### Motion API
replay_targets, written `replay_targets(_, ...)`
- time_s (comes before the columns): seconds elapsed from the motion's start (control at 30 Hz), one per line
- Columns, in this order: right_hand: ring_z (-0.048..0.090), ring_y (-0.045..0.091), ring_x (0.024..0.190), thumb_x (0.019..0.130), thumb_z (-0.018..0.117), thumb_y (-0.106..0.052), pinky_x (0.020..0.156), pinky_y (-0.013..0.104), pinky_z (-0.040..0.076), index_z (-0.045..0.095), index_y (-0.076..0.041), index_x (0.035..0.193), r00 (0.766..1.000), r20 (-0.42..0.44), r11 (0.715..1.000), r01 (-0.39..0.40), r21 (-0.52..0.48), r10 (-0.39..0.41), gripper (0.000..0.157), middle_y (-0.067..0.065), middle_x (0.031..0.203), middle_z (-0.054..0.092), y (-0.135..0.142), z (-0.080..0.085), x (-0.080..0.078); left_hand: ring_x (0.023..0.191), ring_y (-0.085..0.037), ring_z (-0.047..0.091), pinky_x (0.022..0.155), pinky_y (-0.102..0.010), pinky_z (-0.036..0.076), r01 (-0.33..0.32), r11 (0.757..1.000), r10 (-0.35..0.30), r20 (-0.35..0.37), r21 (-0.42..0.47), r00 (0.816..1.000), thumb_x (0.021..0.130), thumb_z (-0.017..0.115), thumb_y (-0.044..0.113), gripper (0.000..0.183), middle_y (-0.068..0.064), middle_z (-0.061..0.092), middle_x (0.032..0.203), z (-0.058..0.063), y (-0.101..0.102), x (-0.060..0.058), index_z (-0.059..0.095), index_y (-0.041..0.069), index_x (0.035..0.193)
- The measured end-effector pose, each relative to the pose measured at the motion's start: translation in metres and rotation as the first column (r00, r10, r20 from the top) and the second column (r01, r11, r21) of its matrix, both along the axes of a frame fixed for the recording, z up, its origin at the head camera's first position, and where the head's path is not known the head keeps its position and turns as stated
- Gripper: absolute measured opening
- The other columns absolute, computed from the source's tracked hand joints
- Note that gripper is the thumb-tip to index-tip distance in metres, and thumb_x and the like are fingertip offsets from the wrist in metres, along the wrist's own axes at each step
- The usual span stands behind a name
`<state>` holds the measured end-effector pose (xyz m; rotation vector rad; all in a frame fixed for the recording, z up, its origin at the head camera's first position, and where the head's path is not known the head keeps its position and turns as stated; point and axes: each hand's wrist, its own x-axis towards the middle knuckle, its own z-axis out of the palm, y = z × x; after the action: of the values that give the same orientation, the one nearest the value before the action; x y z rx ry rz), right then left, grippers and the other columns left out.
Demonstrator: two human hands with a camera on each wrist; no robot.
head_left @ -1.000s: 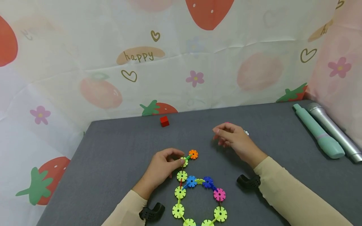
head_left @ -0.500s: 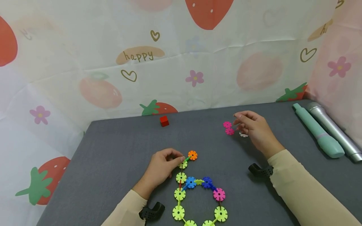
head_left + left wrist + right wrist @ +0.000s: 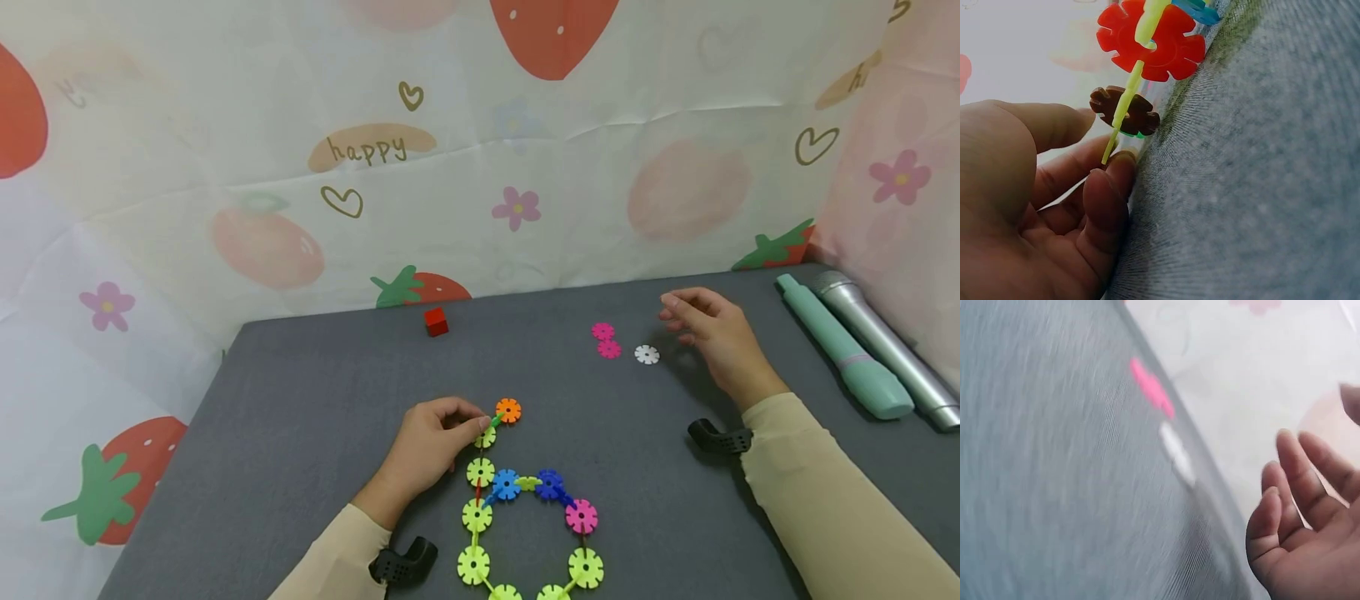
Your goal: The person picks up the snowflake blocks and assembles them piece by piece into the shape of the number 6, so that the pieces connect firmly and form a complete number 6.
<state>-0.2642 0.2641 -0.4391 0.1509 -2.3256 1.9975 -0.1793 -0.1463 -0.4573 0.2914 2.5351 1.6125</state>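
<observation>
A chain of interlocking snowflake discs lies on the grey tabletop in the head view, forming a loop with a stem on its upper left. At the stem's top my left hand (image 3: 427, 440) pinches a yellow-green disc (image 3: 487, 437), partly hidden by the thumb. Joined beyond it by a green link is an orange disc (image 3: 508, 410). In the left wrist view the thumb lies by a brown disc (image 3: 1124, 111), with a red disc (image 3: 1175, 53) farther up. My right hand (image 3: 716, 340) hovers right of a loose white disc (image 3: 647, 355), fingers loosely curled, holding nothing.
Two pink discs (image 3: 606, 341) lie left of the white one. A small red cube (image 3: 436, 322) sits near the back edge. On the right lie a green microphone-shaped object (image 3: 847, 350) and a silver microphone (image 3: 888, 350). A printed cloth (image 3: 570, 167) hangs behind.
My right hand has moved right and slightly back, passing over the loose discs and uncovering the pink and white ones. The left hand stays at the stem; the orange disc has shifted slightly left.
</observation>
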Motion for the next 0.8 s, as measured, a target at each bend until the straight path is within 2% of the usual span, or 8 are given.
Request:
replay_targets(0.1, 0.061, 0.026, 0.114, 0.11, 0.067, -0.045, 0.087, 0.03, 0.053, 0.061, -0.004, 0.146, 1.0, 0.014, 0.979, -0.017, 0.203, 0.014, 0.055, 0.01, 0.128, 0.066, 0.005, -0.006, -0.002, 0.048, -0.017, 0.05, 0.048, -0.032, 0.046, -0.008, 1.0, 0.008, -0.002, -0.006, 1.0, 0.103, 0.08, 0.024, 0.013, -0.003, 0.07, 0.081, 0.0, 0.0, 0.0, 0.083, 0.012, 0.106)
replay_targets(0.2, 0.058, 0.027, 0.115, 0.107, 0.072, -0.045, 0.087, 0.035, 0.052, 0.058, -0.003, 0.151, 0.996, 0.057, 0.928, -0.078, 0.366, 0.061, 0.062, 0.015, 0.134, 0.062, 0.009, -0.01, -0.005, 0.048, -0.017, 0.05, 0.048, -0.032, 0.046, -0.015, 1.0, 0.015, -0.008, -0.021, 1.0, 0.104, 0.079, 0.024, 0.013, -0.002, 0.071, 0.082, 0.0, 0.0, 0.0, 0.083, 0.012, 0.106)
replay_targets(0.33, 0.054, 0.03, 0.11, 0.102, 0.081, -0.036, 0.084, 0.043, 0.048, 0.064, -0.001, 0.146, 0.985, 0.107, 0.843, -0.172, 0.51, 0.136, 0.059, 0.018, 0.134, 0.059, 0.011, -0.01, -0.008, 0.047, -0.016, 0.05, 0.048, -0.031, 0.046, -0.029, 0.999, 0.029, -0.01, -0.038, 1.0, 0.105, 0.078, 0.025, 0.013, -0.001, 0.07, 0.081, -0.001, 0.0, 0.0, 0.083, 0.013, 0.105)
replay_targets(0.43, 0.052, 0.031, 0.104, 0.1, 0.084, -0.026, 0.084, 0.044, 0.045, 0.07, 0.002, 0.135, 0.979, 0.106, 0.807, -0.202, 0.555, 0.172, 0.047, 0.02, 0.129, 0.057, 0.009, -0.009, -0.01, 0.046, -0.016, 0.049, 0.047, -0.031, 0.045, -0.035, 0.999, 0.034, -0.006, -0.032, 0.999, 0.105, 0.078, 0.029, 0.017, -0.002, 0.069, 0.078, -0.002, 0.0, -0.001, 0.083, 0.013, 0.103)
replay_targets(0.47, 0.052, 0.031, 0.103, 0.1, 0.085, -0.024, 0.084, 0.044, 0.044, 0.072, 0.003, 0.131, 0.979, 0.102, 0.801, -0.204, 0.562, 0.177, 0.043, 0.019, 0.126, 0.057, 0.008, -0.009, -0.01, 0.046, -0.016, 0.049, 0.047, -0.031, 0.045, -0.035, 0.999, 0.035, -0.004, -0.027, 0.999, 0.104, 0.079, 0.03, 0.018, -0.002, 0.069, 0.077, -0.002, 0.001, -0.001, 0.083, 0.013, 0.102)
replay_targets(0.57, 0.054, 0.03, 0.101, 0.1, 0.084, -0.018, 0.085, 0.044, 0.044, 0.072, 0.002, 0.122, 0.979, 0.106, 0.809, -0.206, 0.551, 0.177, 0.033, 0.017, 0.118, 0.061, 0.005, -0.008, -0.01, 0.046, -0.016, 0.049, 0.047, -0.031, 0.045, -0.032, 0.999, 0.032, -0.002, -0.019, 0.999, 0.102, 0.081, 0.032, 0.019, -0.003, 0.068, 0.075, -0.003, 0.001, -0.001, 0.082, 0.013, 0.1)
replay_targets(0.8, 0.061, 0.027, 0.097, 0.1, 0.083, -0.012, 0.085, 0.041, 0.048, 0.066, 0.001, 0.119, 0.98, 0.099, 0.837, -0.201, 0.509, 0.175, 0.029, 0.01, 0.104, 0.066, 0.001, -0.004, -0.008, 0.047, -0.016, 0.05, 0.048, -0.031, 0.045, -0.036, 0.999, 0.035, -0.024, -0.031, 0.999, 0.1, 0.084, 0.026, 0.013, -0.003, 0.068, 0.073, -0.004, 0.002, 0.0, 0.083, 0.013, 0.099)
